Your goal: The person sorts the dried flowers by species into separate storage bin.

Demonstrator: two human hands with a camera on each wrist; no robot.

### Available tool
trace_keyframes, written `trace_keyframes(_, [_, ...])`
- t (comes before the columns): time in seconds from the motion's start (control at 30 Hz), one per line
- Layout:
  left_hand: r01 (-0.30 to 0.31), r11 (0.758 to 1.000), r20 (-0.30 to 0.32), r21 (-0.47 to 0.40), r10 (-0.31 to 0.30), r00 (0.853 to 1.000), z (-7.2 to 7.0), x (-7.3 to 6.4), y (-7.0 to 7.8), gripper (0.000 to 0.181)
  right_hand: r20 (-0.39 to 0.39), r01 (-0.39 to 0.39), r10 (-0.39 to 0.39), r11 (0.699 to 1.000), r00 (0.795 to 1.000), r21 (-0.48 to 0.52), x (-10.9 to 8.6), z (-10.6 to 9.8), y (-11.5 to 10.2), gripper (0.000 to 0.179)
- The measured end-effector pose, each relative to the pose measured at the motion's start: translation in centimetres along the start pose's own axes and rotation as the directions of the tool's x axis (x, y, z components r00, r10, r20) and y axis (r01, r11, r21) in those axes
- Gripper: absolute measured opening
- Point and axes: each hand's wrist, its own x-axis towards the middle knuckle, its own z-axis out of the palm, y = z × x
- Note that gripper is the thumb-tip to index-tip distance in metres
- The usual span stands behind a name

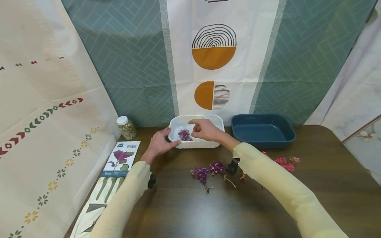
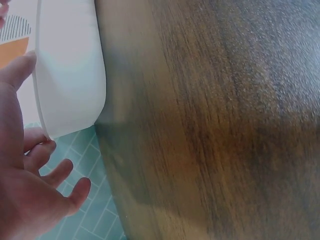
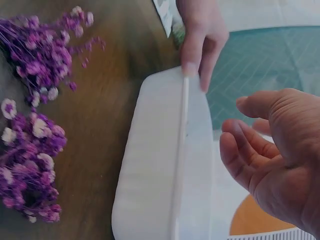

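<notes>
A white plastic tray (image 1: 205,144) stands at the back of the table, with a small bunch of purple dried flowers (image 1: 184,134) inside it. My left hand (image 1: 160,142) grips the tray's left front corner, its thumb (image 2: 22,70) on the rim. Above the tray hovers my right hand (image 1: 205,130), fingers loosely bent and nothing visible between them. In the right wrist view a gap separates that hand from the tray wall. Two more purple flower bunches, one (image 1: 200,174) tied with twine and the other (image 1: 217,167) beside it, lie in front of the tray.
Right of the white tray stands a dark blue tray (image 1: 263,143). Red-pink dried flowers (image 1: 285,163) lie partly hidden behind the right sleeve. At left are a lidded jar (image 1: 128,129), a plant-picture packet (image 1: 120,158) and a white-and-green cloth item (image 1: 101,198). A patterned curtain backs the table.
</notes>
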Motion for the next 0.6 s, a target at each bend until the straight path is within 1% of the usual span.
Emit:
trace_keyframes(0.17, [-0.005,1.0,-0.005,-0.005,0.005,1.0,0.1,0.0,-0.1,0.09,-0.032,0.008,-0.007,1.0,0.999,0.018,-1.9,-0.1,-1.0,0.05])
trace_keyframes(0.33, [-0.008,1.0,-0.009,-0.008,0.008,1.0,0.1,0.1,-0.1,0.09,-0.067,0.002,0.003,0.997,0.998,0.077,-3.9,-0.1,-1.7,0.048])
trace_keyframes(0.6, [-0.021,1.0,0.0,0.004,0.021,1.0,0.0,0.0,-0.1,0.09,-0.062,-0.045,0.057,0.982,0.996,0.181,-7.1,0.3,-3.2,0.047])
